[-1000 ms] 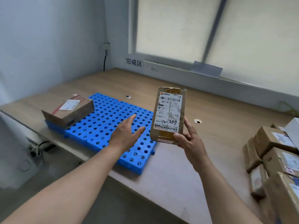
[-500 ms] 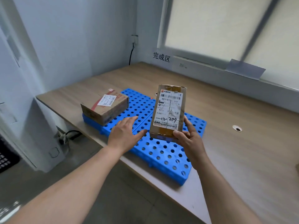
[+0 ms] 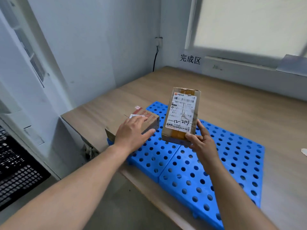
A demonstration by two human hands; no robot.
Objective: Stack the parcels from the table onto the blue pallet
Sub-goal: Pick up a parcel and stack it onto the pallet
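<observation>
A blue perforated pallet lies on the wooden table. My right hand holds a tall brown parcel upright by its lower end, above the pallet's left half; its white shipping label faces me. A second brown parcel with red tape sits on the pallet's far left corner. My left hand lies flat on top of that parcel, fingers spread, thumb against its right side.
The table's left corner meets a grey wall with a cable running down it. A black mesh crate stands on the floor at the left. A window ledge runs along the table's back. The front table edge is just under the pallet.
My view has swung left and closer. My left hand moved from hovering over the pallet onto the red-taped parcel. The held parcel stays upright in my right hand.
</observation>
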